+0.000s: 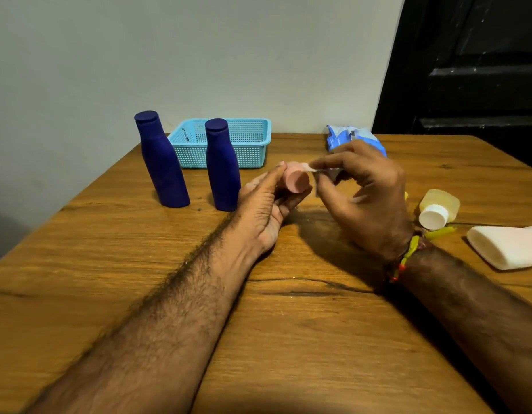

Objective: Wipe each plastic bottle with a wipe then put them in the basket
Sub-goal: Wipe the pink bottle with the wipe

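Observation:
My left hand [266, 209] grips a small pink bottle [296, 180] above the table, its round end turned toward me. My right hand [363, 201] pinches a white wipe [311, 168] against the bottle's upper edge. Two dark blue bottles [161, 161] [222, 165] stand upright in front of a light blue mesh basket [253, 141] at the back of the table. On the right, a yellow bottle with a white cap [438, 209] lies on its side. Near it lies a white bottle [506, 246].
A blue and white wipe pack [345, 138] lies at the back, partly behind my right hand. The wooden table [109, 264] meets a pale wall at the back and left. A dark door fills the upper right.

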